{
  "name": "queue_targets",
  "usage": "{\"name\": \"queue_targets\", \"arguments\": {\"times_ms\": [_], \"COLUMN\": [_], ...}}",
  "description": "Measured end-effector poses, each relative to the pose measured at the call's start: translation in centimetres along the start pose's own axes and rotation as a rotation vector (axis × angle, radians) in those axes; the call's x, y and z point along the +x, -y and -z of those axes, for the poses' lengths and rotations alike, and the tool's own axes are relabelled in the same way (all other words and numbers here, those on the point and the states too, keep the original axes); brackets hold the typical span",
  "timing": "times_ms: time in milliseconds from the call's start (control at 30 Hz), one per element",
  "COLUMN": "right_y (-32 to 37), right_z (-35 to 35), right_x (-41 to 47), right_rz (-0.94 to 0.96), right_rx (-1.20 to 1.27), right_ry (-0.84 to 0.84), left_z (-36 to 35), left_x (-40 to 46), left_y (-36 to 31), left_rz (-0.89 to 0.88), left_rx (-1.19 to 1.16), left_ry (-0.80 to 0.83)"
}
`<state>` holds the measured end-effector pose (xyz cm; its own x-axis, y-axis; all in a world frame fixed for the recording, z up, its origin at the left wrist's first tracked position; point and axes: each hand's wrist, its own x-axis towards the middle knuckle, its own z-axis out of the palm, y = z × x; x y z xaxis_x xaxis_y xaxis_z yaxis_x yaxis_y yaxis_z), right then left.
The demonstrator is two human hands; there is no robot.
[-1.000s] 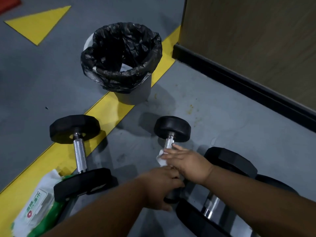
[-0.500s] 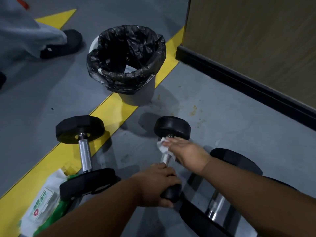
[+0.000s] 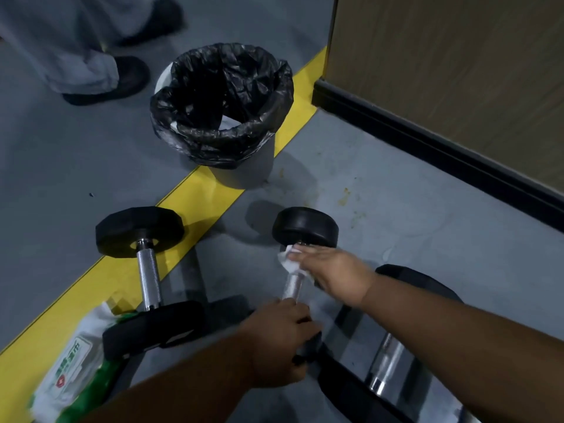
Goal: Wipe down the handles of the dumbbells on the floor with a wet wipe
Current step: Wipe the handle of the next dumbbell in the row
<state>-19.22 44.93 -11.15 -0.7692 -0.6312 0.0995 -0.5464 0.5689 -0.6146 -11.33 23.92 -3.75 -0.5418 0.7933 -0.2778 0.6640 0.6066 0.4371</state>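
Three black dumbbells lie on the grey floor. The small middle dumbbell (image 3: 305, 227) has a chrome handle (image 3: 292, 288). My right hand (image 3: 332, 274) presses a white wet wipe (image 3: 290, 259) around the far end of that handle, just below the far weight. My left hand (image 3: 279, 346) grips the near weight of the same dumbbell and hides it. A second dumbbell (image 3: 140, 232) lies to the left with its knurled handle (image 3: 148, 279) bare. A large dumbbell (image 3: 387, 361) lies at the lower right, partly under my right forearm.
A bin (image 3: 222, 117) lined with a black bag stands beyond the dumbbells on a yellow floor stripe (image 3: 195, 203). A green and white wet wipe pack (image 3: 70, 370) lies at the lower left. Another person's legs and dark shoes (image 3: 122, 77) stand at the top left. A wooden wall (image 3: 457, 71) rises right.
My right hand has slid the wipe along the handle from the near end up to the far weight. Another person's legs have stepped into view at the top left.
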Motion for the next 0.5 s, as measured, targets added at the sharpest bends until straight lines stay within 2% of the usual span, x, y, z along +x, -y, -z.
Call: {"name": "queue_targets", "arguments": {"times_ms": [67,167,200,267,400,500], "right_y": [1.5,2.9,2.5,0.9,0.3,2.1], "right_z": [-0.8,-2.1,-1.7,-1.0,-0.4,-1.5], "right_x": [-0.5,-2.5,-2.5,-1.0,1.4,-0.2], "right_rz": [-0.05,0.224,0.27,0.301,0.088,-0.04], "right_rx": [0.071,0.004,-0.008,-0.076,0.012,0.078], "right_ry": [-0.029,0.129,0.176,0.162,-0.042,-0.026], "left_z": [-0.1,-0.6,-0.7,-0.4,0.2,0.9], "left_x": [0.0,0.0,0.2,0.6,1.1,1.3], "left_y": [-1.4,-2.3,-2.5,-2.6,-3.4,-4.2], "left_rz": [0.077,0.127,0.138,0.199,0.278,0.308], "left_rx": [0.031,0.111,0.136,0.15,0.201,0.196], "left_ry": [-0.01,-0.016,-0.002,0.071,0.08,0.093]}}
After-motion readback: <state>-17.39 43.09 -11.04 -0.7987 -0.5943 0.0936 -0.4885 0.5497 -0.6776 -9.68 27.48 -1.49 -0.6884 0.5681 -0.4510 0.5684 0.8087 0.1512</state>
